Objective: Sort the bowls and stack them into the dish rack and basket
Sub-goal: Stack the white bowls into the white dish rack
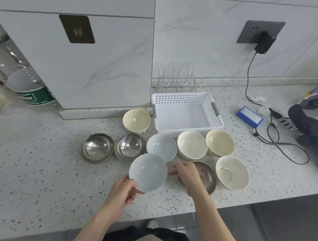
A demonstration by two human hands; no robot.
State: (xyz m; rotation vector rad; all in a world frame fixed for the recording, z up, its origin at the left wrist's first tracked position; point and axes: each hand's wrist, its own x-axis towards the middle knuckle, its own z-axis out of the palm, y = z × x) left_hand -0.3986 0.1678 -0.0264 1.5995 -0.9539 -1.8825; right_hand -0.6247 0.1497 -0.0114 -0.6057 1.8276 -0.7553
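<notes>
Left hand grips the near rim of a pale blue bowl, thumb curled over the edge and fingers curled beneath it. The bowl is tilted, its inside facing up toward the camera; whether it clears the countertop cannot be told.

Right hand is just right of that bowl, fingers loosely spread and pointing left, holding nothing. Its wrist lies across the near-left part of a steel bowl, which sits directly right of the fingers; whether the hand touches it cannot be told.

Beyond the left hand's fingertips, a second pale blue bowl stands upright, its near rim overlapped by the held bowl. Left of it, two steel bowls side by side: one touching or nearly touching the blue bowl, the other farther left.

Beyond the right hand's fingers, two cream bowls in a row. A third cream bowl sits right of the steel bowl under the wrist. A fourth cream bowl is farther back, by the wall's base.

A white perforated basket stands behind the cream pair, nothing in it. A wire dish rack stands behind the basket against the wall, no bowls in it.

Far right: a blue box, a black cable, and a charger plugged into the wall. Far left: a clear bottle.
</notes>
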